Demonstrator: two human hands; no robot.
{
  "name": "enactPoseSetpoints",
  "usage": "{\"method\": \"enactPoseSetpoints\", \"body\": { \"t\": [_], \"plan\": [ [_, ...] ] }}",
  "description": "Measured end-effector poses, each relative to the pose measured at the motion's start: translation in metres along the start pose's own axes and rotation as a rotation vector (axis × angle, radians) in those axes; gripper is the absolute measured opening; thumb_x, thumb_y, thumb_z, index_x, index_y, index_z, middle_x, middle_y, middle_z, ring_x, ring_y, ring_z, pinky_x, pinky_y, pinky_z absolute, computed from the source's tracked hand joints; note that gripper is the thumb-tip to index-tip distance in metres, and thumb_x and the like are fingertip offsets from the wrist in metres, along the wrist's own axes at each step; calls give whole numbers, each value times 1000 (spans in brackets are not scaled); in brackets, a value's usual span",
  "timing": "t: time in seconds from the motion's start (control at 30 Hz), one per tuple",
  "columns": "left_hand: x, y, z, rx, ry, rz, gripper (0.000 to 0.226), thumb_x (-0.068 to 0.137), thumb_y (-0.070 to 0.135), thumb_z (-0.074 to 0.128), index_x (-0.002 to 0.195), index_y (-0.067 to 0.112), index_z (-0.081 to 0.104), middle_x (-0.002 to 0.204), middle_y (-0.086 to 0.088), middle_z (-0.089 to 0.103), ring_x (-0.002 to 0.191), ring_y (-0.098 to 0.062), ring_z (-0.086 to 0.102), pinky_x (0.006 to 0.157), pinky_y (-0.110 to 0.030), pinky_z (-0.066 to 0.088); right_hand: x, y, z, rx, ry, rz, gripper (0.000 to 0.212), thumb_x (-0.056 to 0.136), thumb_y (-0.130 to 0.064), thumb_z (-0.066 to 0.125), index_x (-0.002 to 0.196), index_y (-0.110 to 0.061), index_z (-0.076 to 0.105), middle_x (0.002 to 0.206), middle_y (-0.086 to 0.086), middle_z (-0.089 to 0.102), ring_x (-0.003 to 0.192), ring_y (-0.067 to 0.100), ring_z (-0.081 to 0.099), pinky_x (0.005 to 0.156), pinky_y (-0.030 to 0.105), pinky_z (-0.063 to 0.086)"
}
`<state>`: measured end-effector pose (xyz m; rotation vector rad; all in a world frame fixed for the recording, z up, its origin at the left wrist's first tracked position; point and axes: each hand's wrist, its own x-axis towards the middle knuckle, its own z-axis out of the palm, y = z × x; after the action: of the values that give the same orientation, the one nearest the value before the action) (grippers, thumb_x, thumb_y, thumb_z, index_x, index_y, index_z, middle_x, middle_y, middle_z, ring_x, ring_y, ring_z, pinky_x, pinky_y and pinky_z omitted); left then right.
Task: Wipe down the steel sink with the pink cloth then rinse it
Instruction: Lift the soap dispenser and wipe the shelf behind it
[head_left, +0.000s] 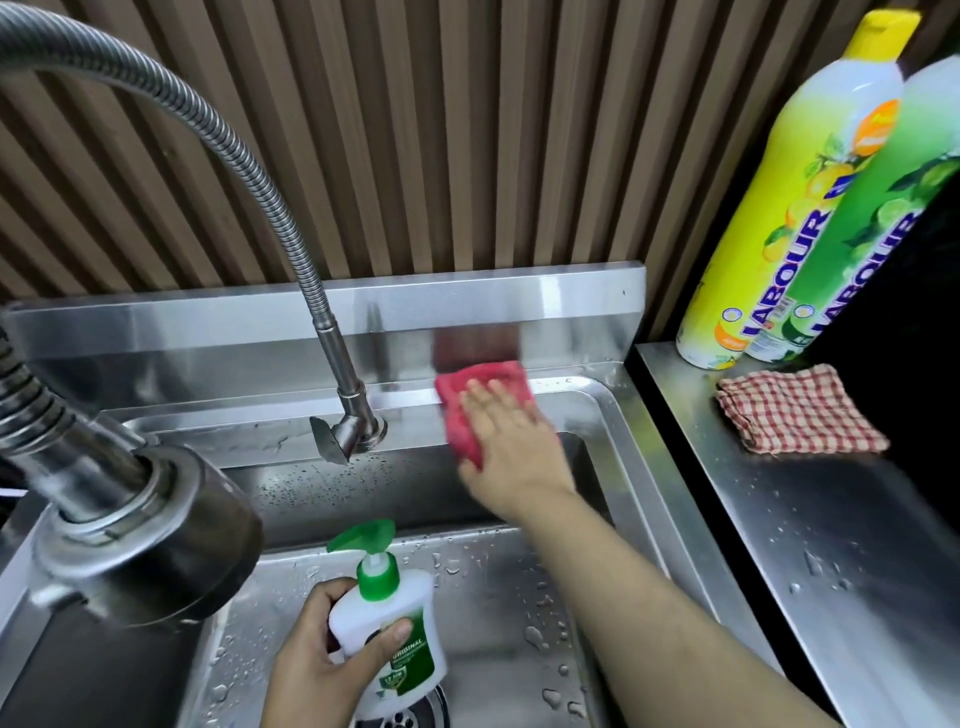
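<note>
Right hand (511, 447): your fingers lay straight and flat, pressing the cloth.
Pink cloth (462, 426): it sat on the steel sink's (493, 597) back ledge, right of the tap (358, 415).
Left hand (322, 660): you gripped a white pump bottle (395, 613) above the drain (410, 712).

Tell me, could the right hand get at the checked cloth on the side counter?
Probably yes. The right hand lies flat on the pink cloth at the sink's back rim, and the checked cloth lies on the counter to its right with nothing between them.
</note>
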<state>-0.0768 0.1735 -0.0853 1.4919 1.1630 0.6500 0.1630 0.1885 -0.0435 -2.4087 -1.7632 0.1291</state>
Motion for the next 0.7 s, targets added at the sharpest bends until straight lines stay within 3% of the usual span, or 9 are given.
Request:
{"method": "enactPoseSetpoints", "body": {
  "t": [0.1,0.2,0.27,0.4,0.47,0.53,0.63,0.7],
  "plan": [
    [1,3,5,-32,-13,-1,50,30,49,78,76,41,61,74,-1,73,61,-13,64,59,-17,50,-15,36,-13,-64,-54,279,79,88,-51,40,150,-21,1,159,-5,-7,145,16,-9,118,42,1],
    [-1,2,7,-23,-44,28,59,24,53,82,77,39,61,75,0,73,63,-13,64,59,-17,51,-11,15,-10,-73,-53,359,80,90,-53,33,150,-15,-3,158,2,-11,145,24,-12,116,50,-3],
    [-4,1,5,-17,-38,37,56,26,50,84,77,39,61,75,1,73,62,-11,64,59,-13,50,-1,-18,-3,-27,-30,241,80,90,-51,33,150,-14,-4,158,4,-13,144,25,-15,115,51,-8],
    [-10,1,5,25,-11,31,39,57,0,86,79,22,62,67,6,71,48,-2,58,49,-4,44,15,-66,7,-8,-75,-70,85,87,-42,50,150,-17,-2,159,1,-7,145,22,-12,116,49,-7],
    [-11,-1,4,42,0,13,40,59,-8,83,80,18,61,66,8,71,46,-2,58,48,-4,43,17,-60,4,-44,-87,-115,86,86,-38,53,150,-19,0,159,-1,-6,145,21,-10,117,47,-5],
    [-10,-2,6,48,11,29,41,55,6,89,74,30,62,68,6,72,50,-5,60,50,-6,45,10,-34,-3,-93,-103,-68,82,87,-38,50,150,-20,-1,159,-3,-7,145,20,-9,117,46,-2],
    [-10,0,11,23,-15,40,61,27,47,89,81,40,60,70,6,72,57,-9,64,54,-11,49,-3,19,-23,-100,-113,208,75,90,-39,42,150,-20,2,159,-2,-6,146,22,-5,117,48,4],
    [-10,5,19,2,-24,38,54,38,37,90,82,41,61,70,6,72,55,-6,63,53,-9,48,-9,41,-34,-74,-139,337,70,92,-42,35,150,-20,5,159,-2,-5,146,21,-3,116,48,8]
  ]
}}
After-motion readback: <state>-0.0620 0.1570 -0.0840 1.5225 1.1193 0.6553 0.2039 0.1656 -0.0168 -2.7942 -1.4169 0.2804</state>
